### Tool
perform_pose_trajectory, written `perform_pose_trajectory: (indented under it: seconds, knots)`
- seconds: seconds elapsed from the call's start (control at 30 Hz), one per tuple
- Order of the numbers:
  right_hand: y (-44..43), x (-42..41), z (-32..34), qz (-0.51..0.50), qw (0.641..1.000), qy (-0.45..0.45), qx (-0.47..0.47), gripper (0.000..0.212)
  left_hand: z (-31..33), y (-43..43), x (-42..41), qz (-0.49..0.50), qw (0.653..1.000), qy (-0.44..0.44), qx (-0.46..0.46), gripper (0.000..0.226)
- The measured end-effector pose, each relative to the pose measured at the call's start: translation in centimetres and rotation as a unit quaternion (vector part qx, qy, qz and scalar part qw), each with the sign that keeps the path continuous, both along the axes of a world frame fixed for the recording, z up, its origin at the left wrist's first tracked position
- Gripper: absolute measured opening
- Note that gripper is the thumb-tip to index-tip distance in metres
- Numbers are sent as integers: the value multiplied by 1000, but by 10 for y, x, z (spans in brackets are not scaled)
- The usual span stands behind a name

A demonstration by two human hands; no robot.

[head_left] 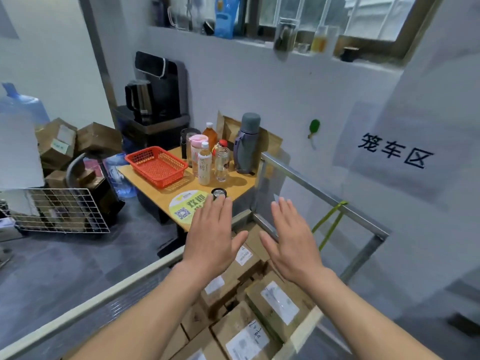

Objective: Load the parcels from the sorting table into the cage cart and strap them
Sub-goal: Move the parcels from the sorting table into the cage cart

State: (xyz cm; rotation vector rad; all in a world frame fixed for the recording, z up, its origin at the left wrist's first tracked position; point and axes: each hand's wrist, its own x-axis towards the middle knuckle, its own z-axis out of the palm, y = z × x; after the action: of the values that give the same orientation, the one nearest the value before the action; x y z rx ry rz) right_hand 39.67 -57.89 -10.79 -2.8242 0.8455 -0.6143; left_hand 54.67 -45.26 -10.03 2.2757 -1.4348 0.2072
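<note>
Several brown cardboard parcels (275, 305) with white labels lie packed inside the metal cage cart (324, 196) right below me. My left hand (211, 237) and my right hand (292, 240) hover side by side above the parcels, palms down, fingers straight and spread, holding nothing. A yellow-green strap (328, 224) is tied to the cart's far rail and hangs down inside its right corner.
A small wooden table (241, 187) stands just beyond the cart with a red basket (157, 165), bottles and a grey flask (246, 144). More boxes (59, 144), a wire rack (62, 211) and water jugs crowd the floor at left. A white wall with a sign is at right.
</note>
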Motion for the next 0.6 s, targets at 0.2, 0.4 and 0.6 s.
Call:
perform_pose_trajectory:
  seconds: [0.2, 0.4, 0.6]
  knots:
    - [-13, -68, 55, -44, 997, -46, -37, 81, 52, -28, -55, -43, 997, -33, -47, 81]
    - [-27, -149, 97, -89, 990, -88, -68, 78, 98, -54, -129, -78, 991, -65, -84, 82]
    - [-42, -231, 132, -132, 977, -115, -118, 78, 135, -78, -210, -119, 982, -86, -119, 80]
